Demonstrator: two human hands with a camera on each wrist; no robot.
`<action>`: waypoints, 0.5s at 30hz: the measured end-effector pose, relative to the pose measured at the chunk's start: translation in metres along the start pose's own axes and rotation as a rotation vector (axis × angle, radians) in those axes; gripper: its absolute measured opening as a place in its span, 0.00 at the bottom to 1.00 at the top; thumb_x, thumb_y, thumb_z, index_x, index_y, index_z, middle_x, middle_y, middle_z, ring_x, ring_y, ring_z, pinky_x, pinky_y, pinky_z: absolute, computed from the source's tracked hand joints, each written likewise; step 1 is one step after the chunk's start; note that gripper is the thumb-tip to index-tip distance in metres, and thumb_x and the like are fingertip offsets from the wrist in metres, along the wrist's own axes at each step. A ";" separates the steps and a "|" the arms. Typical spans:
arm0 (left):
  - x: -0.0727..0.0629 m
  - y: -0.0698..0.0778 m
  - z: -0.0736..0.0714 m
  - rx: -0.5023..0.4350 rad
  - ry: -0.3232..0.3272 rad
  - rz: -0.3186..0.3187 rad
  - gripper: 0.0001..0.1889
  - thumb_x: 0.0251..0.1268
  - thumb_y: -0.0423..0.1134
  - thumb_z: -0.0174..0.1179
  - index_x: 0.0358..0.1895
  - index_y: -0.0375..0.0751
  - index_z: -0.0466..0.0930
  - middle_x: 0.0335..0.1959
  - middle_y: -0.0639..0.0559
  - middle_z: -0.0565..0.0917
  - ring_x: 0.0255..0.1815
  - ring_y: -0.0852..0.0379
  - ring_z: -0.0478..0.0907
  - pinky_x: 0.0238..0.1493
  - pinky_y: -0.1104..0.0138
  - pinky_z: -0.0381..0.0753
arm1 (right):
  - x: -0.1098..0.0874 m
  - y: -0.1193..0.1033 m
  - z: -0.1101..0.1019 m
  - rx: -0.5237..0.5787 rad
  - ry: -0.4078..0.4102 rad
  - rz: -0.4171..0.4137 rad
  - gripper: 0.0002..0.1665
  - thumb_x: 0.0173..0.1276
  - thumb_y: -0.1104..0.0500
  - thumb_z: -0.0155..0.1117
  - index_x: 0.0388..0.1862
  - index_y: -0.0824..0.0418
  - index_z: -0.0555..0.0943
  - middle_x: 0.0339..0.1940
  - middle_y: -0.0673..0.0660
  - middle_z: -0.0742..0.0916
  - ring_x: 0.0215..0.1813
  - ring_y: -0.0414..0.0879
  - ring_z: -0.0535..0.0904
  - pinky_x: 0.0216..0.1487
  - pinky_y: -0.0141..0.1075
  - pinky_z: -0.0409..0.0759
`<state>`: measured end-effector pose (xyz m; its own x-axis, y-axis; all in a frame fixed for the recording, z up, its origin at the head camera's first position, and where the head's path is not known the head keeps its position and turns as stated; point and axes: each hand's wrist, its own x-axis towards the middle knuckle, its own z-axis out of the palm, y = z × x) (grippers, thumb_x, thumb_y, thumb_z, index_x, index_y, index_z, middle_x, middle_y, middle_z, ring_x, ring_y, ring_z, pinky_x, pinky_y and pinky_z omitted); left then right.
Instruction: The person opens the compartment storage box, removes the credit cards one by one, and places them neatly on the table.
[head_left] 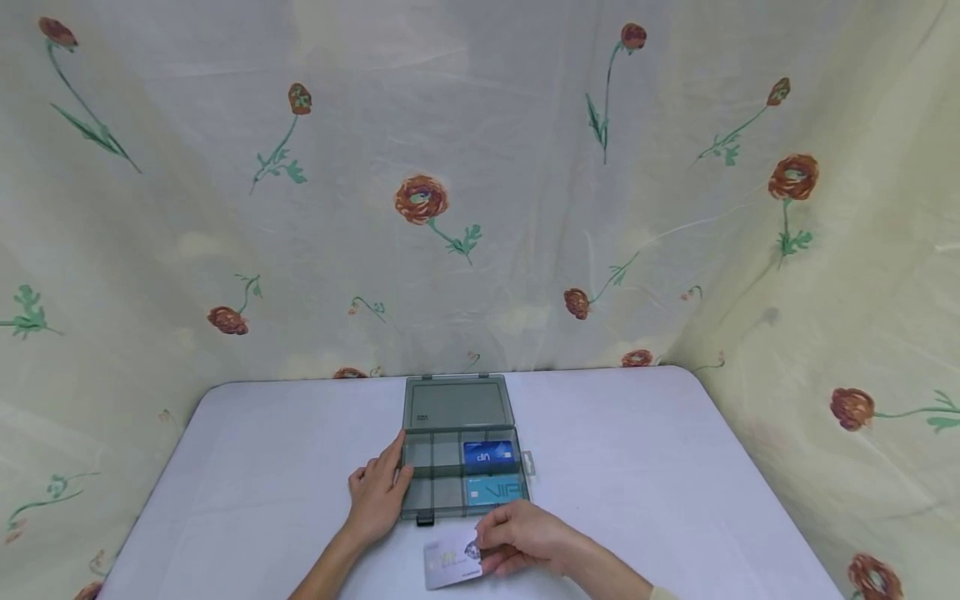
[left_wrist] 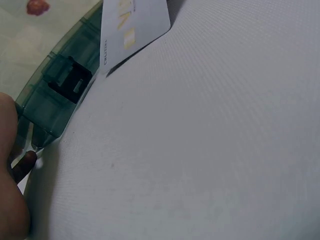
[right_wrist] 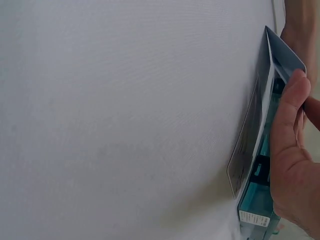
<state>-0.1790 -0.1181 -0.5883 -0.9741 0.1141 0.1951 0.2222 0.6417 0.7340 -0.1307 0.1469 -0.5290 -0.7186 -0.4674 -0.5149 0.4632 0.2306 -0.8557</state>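
Note:
A translucent grey-green plastic box (head_left: 432, 492) lies on the table with its lid (head_left: 459, 403) folded back. Inside, at the right, a dark blue VIP card (head_left: 487, 453) lies in the far row and a teal VIP card (head_left: 492, 491) in the near row. My left hand (head_left: 377, 500) rests against the box's left side, index finger and thumb touching its edge. In front of the box, my right hand (head_left: 522, 537) pinches a whitish card (head_left: 450, 562) by its right end. The right wrist view shows another card-like sheet (right_wrist: 245, 145) low beside the held card.
The white table (head_left: 637, 467) stretches to both sides of the box. A black latch (head_left: 425, 518) sits on the box's front edge, and a hanging tab (head_left: 528, 463) juts from its right side. Behind the table hangs a flowered cloth (head_left: 517, 208).

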 end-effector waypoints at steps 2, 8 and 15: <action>0.000 0.000 0.000 0.002 -0.002 -0.003 0.30 0.82 0.43 0.47 0.81 0.43 0.53 0.77 0.42 0.65 0.63 0.39 0.69 0.60 0.41 0.47 | 0.002 0.001 0.002 0.000 0.012 -0.006 0.07 0.67 0.65 0.66 0.42 0.68 0.84 0.34 0.60 0.89 0.28 0.41 0.86 0.29 0.31 0.83; 0.000 0.000 0.001 0.007 -0.002 -0.009 0.30 0.82 0.43 0.47 0.81 0.43 0.53 0.77 0.43 0.65 0.63 0.39 0.69 0.60 0.41 0.47 | 0.007 0.001 0.008 -0.002 0.047 -0.012 0.07 0.68 0.66 0.66 0.43 0.69 0.84 0.33 0.61 0.89 0.27 0.42 0.86 0.31 0.34 0.84; 0.000 0.002 0.000 0.002 0.000 -0.004 0.30 0.82 0.43 0.47 0.81 0.42 0.54 0.76 0.42 0.66 0.63 0.39 0.69 0.60 0.41 0.47 | 0.010 0.002 0.012 -0.002 0.071 -0.016 0.09 0.68 0.66 0.66 0.44 0.70 0.84 0.34 0.63 0.90 0.30 0.46 0.88 0.34 0.38 0.86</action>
<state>-0.1783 -0.1173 -0.5871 -0.9750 0.1110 0.1923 0.2180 0.6436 0.7336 -0.1311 0.1320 -0.5352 -0.7606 -0.4095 -0.5037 0.4507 0.2254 -0.8638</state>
